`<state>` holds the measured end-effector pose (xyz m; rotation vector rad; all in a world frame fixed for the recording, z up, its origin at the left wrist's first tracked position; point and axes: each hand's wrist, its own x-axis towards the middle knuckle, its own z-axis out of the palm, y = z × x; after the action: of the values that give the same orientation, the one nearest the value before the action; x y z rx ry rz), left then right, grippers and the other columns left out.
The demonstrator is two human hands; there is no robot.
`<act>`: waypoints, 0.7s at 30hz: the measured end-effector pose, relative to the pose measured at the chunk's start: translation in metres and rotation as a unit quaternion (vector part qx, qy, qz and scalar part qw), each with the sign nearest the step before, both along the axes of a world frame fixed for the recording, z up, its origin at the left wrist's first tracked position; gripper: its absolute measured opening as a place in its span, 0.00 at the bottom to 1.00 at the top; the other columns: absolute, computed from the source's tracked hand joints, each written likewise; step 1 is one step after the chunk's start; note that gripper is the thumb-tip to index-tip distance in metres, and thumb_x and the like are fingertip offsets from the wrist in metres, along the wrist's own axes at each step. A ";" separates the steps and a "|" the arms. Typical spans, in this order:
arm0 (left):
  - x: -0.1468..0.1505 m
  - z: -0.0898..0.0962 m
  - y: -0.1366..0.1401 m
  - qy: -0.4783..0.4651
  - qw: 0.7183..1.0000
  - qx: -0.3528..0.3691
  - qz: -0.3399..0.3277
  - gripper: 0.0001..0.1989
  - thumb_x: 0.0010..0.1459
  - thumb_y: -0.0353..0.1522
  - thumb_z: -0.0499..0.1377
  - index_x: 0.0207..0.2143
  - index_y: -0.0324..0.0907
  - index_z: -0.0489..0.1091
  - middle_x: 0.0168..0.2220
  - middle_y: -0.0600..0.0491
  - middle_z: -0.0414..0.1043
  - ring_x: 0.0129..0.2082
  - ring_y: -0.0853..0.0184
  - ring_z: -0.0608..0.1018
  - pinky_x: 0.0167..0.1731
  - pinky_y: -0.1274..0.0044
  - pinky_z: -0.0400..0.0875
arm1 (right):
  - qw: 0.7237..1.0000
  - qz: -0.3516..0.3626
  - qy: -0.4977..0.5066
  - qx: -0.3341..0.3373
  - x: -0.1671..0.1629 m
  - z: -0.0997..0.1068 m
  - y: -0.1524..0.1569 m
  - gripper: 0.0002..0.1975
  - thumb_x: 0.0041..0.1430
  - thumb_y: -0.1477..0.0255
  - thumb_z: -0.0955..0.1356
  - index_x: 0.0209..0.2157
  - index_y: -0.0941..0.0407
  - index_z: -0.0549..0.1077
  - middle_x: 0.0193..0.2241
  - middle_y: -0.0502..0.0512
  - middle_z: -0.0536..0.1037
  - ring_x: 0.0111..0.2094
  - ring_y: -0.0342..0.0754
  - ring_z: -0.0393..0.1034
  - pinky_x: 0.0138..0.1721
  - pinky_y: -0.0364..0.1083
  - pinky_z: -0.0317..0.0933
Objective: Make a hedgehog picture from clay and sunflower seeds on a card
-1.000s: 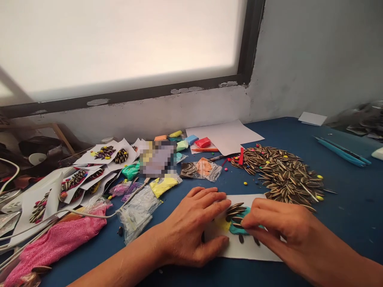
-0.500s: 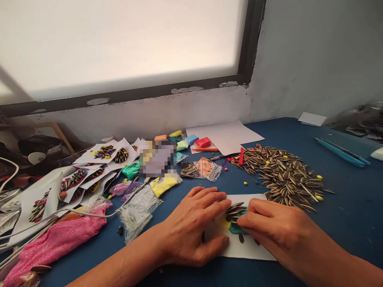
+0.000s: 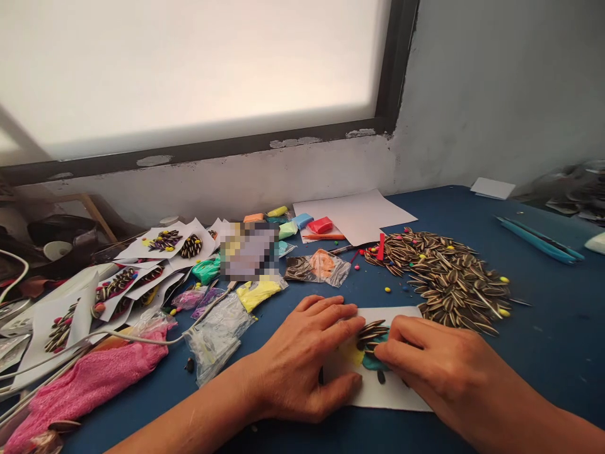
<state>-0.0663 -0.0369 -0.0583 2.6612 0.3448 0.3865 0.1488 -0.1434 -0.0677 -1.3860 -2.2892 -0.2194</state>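
Note:
A white card (image 3: 373, 398) lies on the blue table, bearing a patch of teal clay (image 3: 372, 362) and a smear of yellow clay (image 3: 353, 354). Striped sunflower seeds (image 3: 372, 330) are set in the teal clay, fanned side by side. My left hand (image 3: 307, 359) rests spread over the card's left part, thumb and fingers on either side of the clay. Thumb and forefinger of my right hand (image 3: 425, 359) are pinched on a sunflower seed at the teal clay, largely covered by the fingertips. One dark seed (image 3: 380, 377) lies loose on the card below the clay.
Behind my right hand is a heap of sunflower seeds (image 3: 454, 277) with coloured beads and pins. Blue tweezers (image 3: 539, 239) lie at the right. Bagged clay (image 3: 258, 291), seed-decorated cards (image 3: 118, 287), a white cable (image 3: 177, 339) and pink mesh cloth (image 3: 94, 378) crowd the left.
My right hand has shifted very slightly over the card, with its pinch kept at the teal clay. My left hand stays where it was.

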 end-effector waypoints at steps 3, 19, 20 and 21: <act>0.000 0.000 -0.001 0.000 1.000 0.000 0.002 0.30 0.58 0.37 0.60 0.62 0.39 0.65 0.63 0.43 0.67 0.64 0.52 0.68 0.65 0.59 0.56 | 1.000 -0.007 -0.007 0.010 -0.002 0.000 0.000 0.17 0.64 0.86 0.57 0.29 0.54 0.69 0.25 0.48 0.66 0.24 0.42 0.60 0.26 0.43 0.49; 0.000 0.000 0.000 -0.001 1.000 0.003 0.001 0.29 0.58 0.37 0.60 0.61 0.39 0.65 0.63 0.43 0.67 0.63 0.51 0.69 0.65 0.58 0.57 | 0.999 -0.033 -0.012 0.015 0.007 0.028 0.001 0.15 0.71 0.74 0.60 0.32 0.54 0.74 0.27 0.51 0.74 0.26 0.45 0.71 0.26 0.44 0.59; 0.001 0.001 0.000 -0.001 1.000 0.005 0.001 0.29 0.58 0.37 0.60 0.61 0.39 0.65 0.63 0.43 0.67 0.63 0.51 0.69 0.65 0.58 0.57 | 0.997 -0.060 -0.029 0.029 0.014 0.031 0.003 0.16 0.72 0.72 0.59 0.32 0.54 0.75 0.27 0.52 0.74 0.25 0.46 0.71 0.26 0.45 0.59; 0.001 0.001 0.000 -0.001 1.000 0.006 0.001 0.29 0.58 0.38 0.60 0.61 0.39 0.65 0.63 0.43 0.67 0.63 0.51 0.69 0.65 0.58 0.57 | 0.994 -0.091 -0.047 0.039 0.022 0.033 0.006 0.18 0.72 0.70 0.59 0.32 0.54 0.75 0.27 0.52 0.75 0.25 0.46 0.72 0.24 0.45 0.59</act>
<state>-0.0655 -0.0368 -0.0569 2.6712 0.3463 0.3927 0.1710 -0.1377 -0.0349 -1.5742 -2.2024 -0.4355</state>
